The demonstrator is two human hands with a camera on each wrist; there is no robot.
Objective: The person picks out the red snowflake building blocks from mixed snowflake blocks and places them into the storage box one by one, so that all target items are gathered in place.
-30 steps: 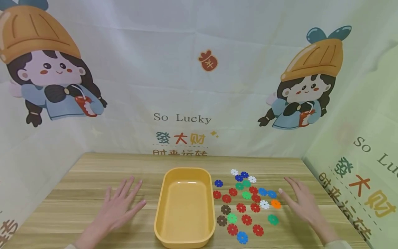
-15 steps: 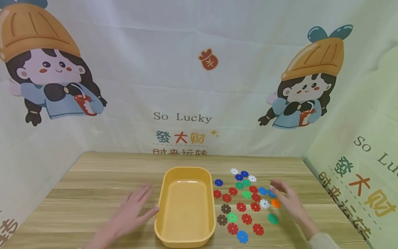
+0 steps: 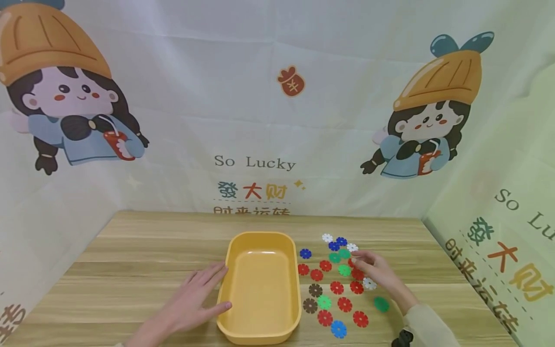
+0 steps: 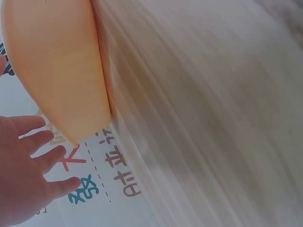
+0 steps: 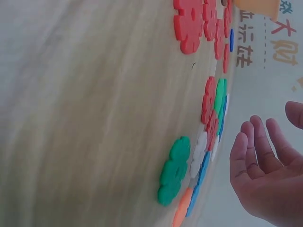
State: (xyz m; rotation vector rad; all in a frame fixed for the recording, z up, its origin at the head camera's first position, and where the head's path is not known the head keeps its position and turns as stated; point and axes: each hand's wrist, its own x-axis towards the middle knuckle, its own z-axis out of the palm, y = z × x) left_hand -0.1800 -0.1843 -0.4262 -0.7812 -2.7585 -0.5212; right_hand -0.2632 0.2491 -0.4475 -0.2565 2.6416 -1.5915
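Note:
My left hand (image 3: pixel 191 299) lies along the left side of a yellow plastic tray (image 3: pixel 221 318), fingers extended, with fingertips and thumb at its rim. In the left wrist view, those fingers spread beside the tray's outer wall (image 4: pixel 57 61). My right hand (image 3: pixel 379 274) hovers over the right part of a spread of notched plastic discs, near a red disc (image 3: pixel 357 287) and a white disc (image 3: pixel 369 283). Its palm shows in the right wrist view, fingers slightly bent and nothing between them. The blue and orange discs beneath it are hidden in the head view.
More notched discs lie flat right of the tray, among them a dark blue disc (image 3: pixel 305 253), a brown disc (image 3: pixel 310 305) and a green disc (image 3: pixel 381 304). The wooden table (image 3: pixel 143 250) meets a printed cloth backdrop (image 3: pixel 186 120) behind and at the sides.
My left hand has moved right from the bare table to the tray's left rim. My right hand has moved left from beside the discs to over them. The tray stays put.

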